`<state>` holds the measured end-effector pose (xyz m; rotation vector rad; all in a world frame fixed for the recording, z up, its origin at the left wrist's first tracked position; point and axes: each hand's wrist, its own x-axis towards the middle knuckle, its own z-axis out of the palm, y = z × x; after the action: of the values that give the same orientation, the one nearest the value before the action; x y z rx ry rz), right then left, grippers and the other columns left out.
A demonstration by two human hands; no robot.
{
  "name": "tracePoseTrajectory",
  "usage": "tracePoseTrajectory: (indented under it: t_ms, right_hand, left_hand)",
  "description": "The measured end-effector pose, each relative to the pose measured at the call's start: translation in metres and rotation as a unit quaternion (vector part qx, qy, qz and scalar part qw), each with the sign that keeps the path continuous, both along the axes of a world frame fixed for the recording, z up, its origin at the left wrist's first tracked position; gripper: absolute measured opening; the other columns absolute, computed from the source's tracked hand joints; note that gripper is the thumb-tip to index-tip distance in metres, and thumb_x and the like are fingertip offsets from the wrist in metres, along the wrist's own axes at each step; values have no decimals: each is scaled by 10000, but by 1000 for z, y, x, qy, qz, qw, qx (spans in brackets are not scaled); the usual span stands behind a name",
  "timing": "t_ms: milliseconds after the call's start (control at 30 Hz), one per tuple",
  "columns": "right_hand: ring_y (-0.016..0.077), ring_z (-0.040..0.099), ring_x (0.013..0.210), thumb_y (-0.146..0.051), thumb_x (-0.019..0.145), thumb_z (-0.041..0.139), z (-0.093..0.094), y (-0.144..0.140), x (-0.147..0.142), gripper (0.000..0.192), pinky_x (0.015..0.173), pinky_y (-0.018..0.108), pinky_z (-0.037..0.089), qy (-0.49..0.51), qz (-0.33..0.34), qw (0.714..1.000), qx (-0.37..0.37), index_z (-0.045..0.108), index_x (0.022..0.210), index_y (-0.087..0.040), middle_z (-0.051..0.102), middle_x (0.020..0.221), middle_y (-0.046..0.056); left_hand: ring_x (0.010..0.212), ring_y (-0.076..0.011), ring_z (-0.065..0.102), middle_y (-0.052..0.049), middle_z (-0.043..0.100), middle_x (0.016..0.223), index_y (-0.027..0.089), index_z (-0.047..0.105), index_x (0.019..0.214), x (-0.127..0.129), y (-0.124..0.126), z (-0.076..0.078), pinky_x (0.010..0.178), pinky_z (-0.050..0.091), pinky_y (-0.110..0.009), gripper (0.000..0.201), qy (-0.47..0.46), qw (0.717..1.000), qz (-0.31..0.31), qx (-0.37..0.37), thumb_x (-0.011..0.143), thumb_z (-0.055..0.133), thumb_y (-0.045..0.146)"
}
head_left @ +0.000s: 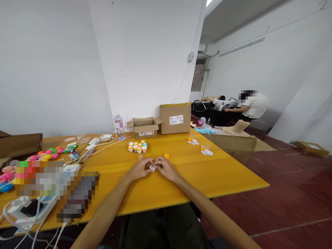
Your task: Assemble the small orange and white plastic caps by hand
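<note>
Between my two hands, low over the table (181,186), is a small round white plastic part (152,168). My left hand (141,168) pinches it from the left with thumb and forefinger. From the right, the fingers of my right hand (164,168) close on the same part; their tips partly hide it. An orange ring-shaped piece (166,156) lies just beyond my right hand. Behind my left hand a small clear round piece (140,156) rests on the wood. Further back stands a cluster of several small white containers with orange, white and teal tops (137,146).
Loose white and orange parts (206,151) lie at the right. Along the back stand a water bottle (119,126), an open carton (145,128) and a closed box (175,119). Cables, a power strip (49,204) and colourful balls (49,152) occupy the left. A person (255,105) sits far right.
</note>
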<state>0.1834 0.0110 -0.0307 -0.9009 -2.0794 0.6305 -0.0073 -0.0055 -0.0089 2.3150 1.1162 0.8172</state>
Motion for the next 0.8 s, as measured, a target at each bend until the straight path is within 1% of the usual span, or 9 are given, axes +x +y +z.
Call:
tracePoseTrajectory:
  t_ms: [200,567,800]
  right_hand:
    - [171,587,844,-129,840,609,-2,2,0,182,783,293,477,4,5,1000,10,748,809,-243,596,855,30]
    - [175,586,859,-120,840,608,-2,2,0,207,788,295,473,-5,9,1000,15,760,829,-260,610,871,34]
    - [170,589,843,-123,842,606,0,0,0,195,781,291,472,-4,1,1000,17,750,806,-250,609,858,29]
  left_hand:
    - [717,-143,542,19,587,749,201,590,853,1,-1,2,721,453,-272,100,-7,1000,0,-4,770,632,237]
    - [700,-137,542,23,587,736,204,587,840,1,1,0,691,452,-261,108,-17,1000,1,-13,772,648,263]
    - [710,-144,545,16,593,746,209,599,878,0,2,-2,693,456,-266,151,-7,1000,8,-10,785,648,317]
